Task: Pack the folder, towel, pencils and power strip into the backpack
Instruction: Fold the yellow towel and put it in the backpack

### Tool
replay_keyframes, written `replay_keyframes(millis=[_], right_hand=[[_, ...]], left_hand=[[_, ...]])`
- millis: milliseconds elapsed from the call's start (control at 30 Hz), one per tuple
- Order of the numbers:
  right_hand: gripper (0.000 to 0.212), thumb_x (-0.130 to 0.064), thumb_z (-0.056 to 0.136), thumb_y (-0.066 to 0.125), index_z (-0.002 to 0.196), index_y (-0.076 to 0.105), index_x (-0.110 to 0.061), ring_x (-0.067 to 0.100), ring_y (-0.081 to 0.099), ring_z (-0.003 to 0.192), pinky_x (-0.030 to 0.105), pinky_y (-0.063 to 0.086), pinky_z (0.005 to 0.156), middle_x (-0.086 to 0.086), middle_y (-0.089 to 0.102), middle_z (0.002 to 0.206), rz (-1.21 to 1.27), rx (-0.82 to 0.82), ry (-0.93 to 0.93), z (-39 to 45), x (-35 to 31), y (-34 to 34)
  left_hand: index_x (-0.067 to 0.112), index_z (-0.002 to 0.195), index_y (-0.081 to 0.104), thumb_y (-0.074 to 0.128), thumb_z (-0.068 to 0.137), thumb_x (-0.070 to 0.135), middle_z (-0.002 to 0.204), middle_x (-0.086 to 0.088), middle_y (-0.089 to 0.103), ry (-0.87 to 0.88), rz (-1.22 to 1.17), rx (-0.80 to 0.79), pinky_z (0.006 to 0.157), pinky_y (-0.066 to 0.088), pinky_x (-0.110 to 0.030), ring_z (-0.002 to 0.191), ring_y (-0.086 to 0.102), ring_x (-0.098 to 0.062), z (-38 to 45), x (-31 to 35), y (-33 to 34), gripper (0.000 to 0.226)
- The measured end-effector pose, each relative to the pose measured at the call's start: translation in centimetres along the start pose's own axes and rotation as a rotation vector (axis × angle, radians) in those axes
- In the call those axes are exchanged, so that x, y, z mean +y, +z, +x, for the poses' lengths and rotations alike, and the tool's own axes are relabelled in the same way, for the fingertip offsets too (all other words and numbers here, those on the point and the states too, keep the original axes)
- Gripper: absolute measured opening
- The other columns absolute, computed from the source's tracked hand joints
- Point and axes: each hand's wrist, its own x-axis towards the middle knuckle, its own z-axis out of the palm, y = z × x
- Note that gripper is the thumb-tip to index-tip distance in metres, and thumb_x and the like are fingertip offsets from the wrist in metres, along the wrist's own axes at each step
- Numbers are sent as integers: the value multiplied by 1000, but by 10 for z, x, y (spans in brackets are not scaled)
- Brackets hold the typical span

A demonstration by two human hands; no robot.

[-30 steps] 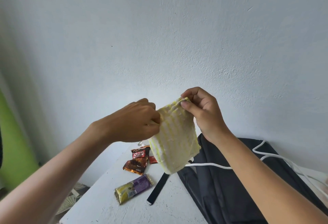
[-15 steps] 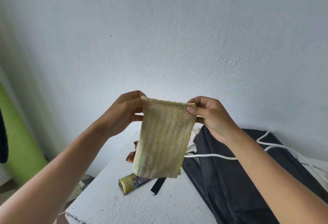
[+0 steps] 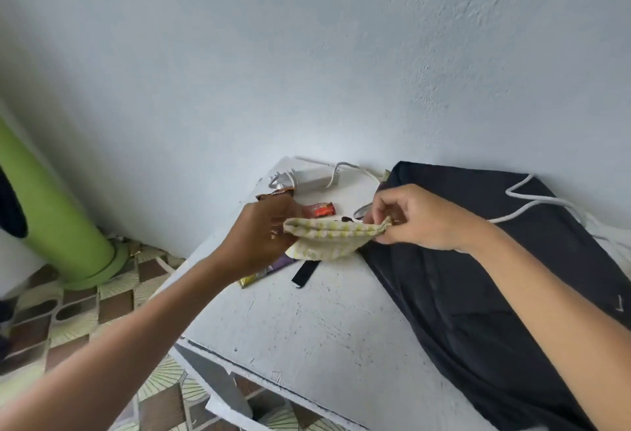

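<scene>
My right fingers point(image 3: 387, 222) were curled in a pinch on one end of the towel point(image 3: 327, 237), thumb and forefinger closed on the fold with the other fingers bent above it; my left hand point(image 3: 263, 236) gripped the opposite end, its fingers wrapped round the cloth so that I could not see the tips; between the two pinches the towel ran as a narrow folded band, its long axis lying left to right, level and close over the table point(image 3: 307, 328), with a slack belly sagging toward me from the upper edge; I could not tell whether that belly touched the table; the right hand point(image 3: 423, 219) was the nearer to the backpack point(image 3: 478, 294), hovering over its near-left edge, and the backpack lay flat and dark to the right of the towel, stretching away toward the wall; I could see no open mouth on it from here, so I judged the coming move to turn on carrying the towel rightward, or on one more fold first; the power strip point(image 3: 312, 178) lay beyond the hands by the wall, white, its cable point(image 3: 532, 203) trailing across the backpack; a few snack wrappers point(image 3: 321, 209) lay on the table just beyond the towel, and a black strap point(image 3: 305, 273) just below it; folder and pencils I could not see.
</scene>
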Motion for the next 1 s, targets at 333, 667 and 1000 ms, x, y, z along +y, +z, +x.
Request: replay_keyframes(millis=[333,667,1000], right_hand=[[18,-6,80,73,77,56,-14,11,56,54,24,44,55,1,59,62,106,-267,211,-21,45,67],[23,-13,83,71,99,54,-16,11,59,52,26,45,53,4,63,77,-38,158,282,35,62,101],[38,-48,77,70,106,63,-23,12,47,94,31,42,78,-5,52,96,-424,-31,-134,27,41,129]], left_hand=[[27,88,51,59,89,31,76,12,58,-118,-195,-40,63,48,-25,68,54,-12,-104,-39,57,10],[21,104,48,66,88,19,53,-1,60,-510,29,258,45,39,-18,43,48,-5,-75,-59,68,24],[17,87,52,68,81,37,72,7,56,-570,342,162,55,35,-28,68,53,-16,-54,-72,64,26]])
